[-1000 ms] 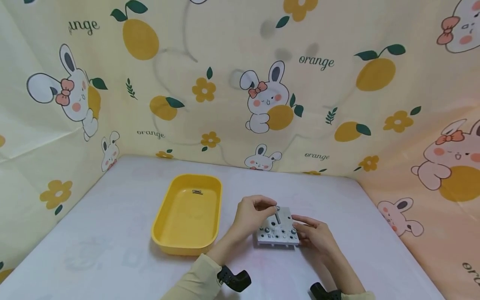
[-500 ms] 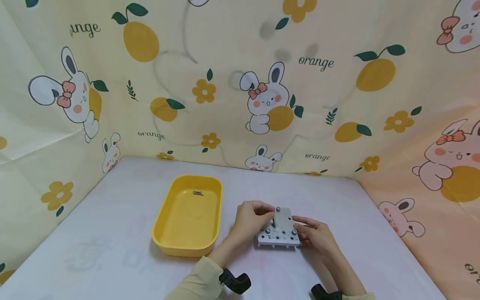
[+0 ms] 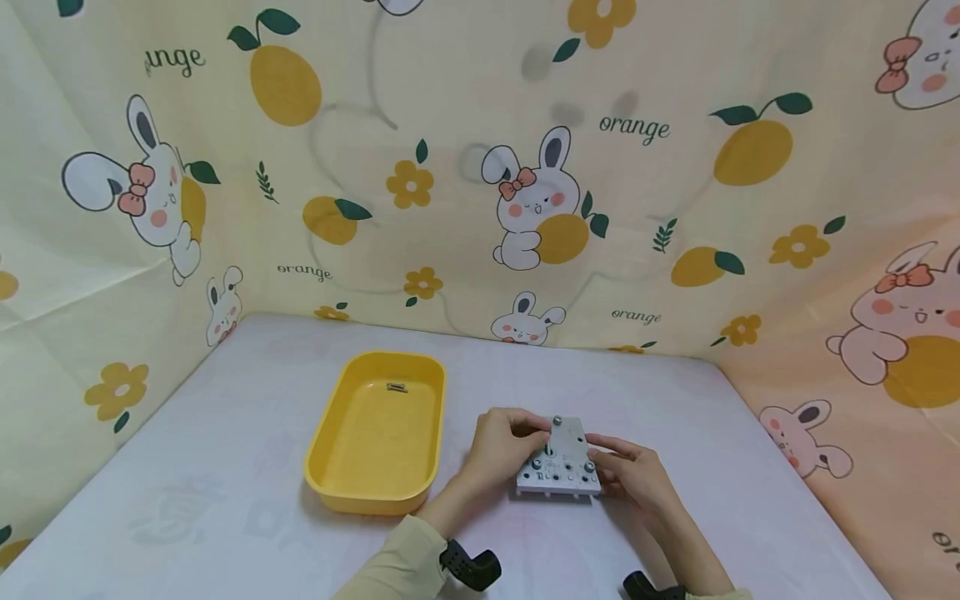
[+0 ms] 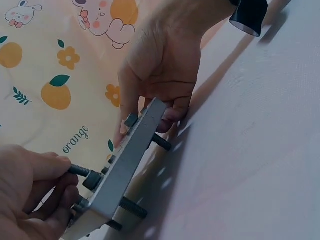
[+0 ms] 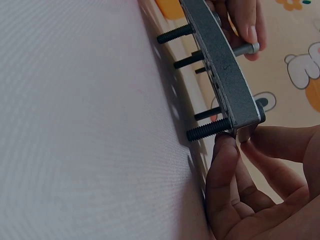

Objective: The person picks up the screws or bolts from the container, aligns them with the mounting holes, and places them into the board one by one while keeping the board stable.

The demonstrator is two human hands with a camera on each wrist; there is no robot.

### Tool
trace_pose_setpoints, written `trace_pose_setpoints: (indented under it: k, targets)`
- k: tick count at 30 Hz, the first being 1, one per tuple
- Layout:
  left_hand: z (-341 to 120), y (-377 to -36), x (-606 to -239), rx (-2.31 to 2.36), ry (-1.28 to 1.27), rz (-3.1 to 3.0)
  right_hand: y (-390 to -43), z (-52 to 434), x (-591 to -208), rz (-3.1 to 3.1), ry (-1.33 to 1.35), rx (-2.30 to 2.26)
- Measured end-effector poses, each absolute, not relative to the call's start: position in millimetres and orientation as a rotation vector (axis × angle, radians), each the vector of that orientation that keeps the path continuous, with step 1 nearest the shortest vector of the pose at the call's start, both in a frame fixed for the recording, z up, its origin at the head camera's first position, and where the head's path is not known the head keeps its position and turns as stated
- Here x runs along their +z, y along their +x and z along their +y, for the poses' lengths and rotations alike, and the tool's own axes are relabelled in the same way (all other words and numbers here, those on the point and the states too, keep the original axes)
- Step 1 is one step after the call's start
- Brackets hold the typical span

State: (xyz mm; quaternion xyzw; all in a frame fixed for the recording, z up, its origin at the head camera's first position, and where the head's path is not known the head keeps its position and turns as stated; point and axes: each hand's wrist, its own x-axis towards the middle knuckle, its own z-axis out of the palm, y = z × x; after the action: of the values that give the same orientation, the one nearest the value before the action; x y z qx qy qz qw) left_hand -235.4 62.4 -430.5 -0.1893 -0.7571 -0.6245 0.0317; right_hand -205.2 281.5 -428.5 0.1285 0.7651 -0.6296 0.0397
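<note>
A grey metal plate (image 3: 570,442) with holes is held just above the white table, tilted toward me. Several bolts sit in it, and their threaded ends (image 5: 207,130) stick out underneath. My left hand (image 3: 501,442), at the plate's left side, pinches a bolt (image 4: 79,170) between thumb and fingers over the upper face. In the right wrist view that bolt's head (image 5: 254,47) stands out from the face by the fingertips; how deep its tip sits cannot be told. Gripping the plate's right edge is my right hand (image 3: 637,475), thumb on one side and fingers beneath.
A yellow tray (image 3: 318,467) stands to the left of the plate, with a small metal piece (image 3: 397,387) near its far end. Patterned cloth (image 3: 450,208) encloses the white table (image 3: 225,458) at the back and sides.
My left hand has shifted slightly toward me and down with the bolt, and less of its shank shows above the plate. The right hand keeps its hold on the edge.
</note>
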Motion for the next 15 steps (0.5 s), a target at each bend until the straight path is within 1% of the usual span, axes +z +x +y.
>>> trace_pose_setpoints:
  k: [5,15]
  targets:
    - [62.4,-235.5,-432.7,-1.874,-0.629,-2.345,-204.4,281.5,-429.1,2.340,0.388,-1.935]
    - [70.6,-232.5,-432.3,-1.481,-0.762,-2.475,-204.8,281.7,-429.3,2.347,0.403,-1.931]
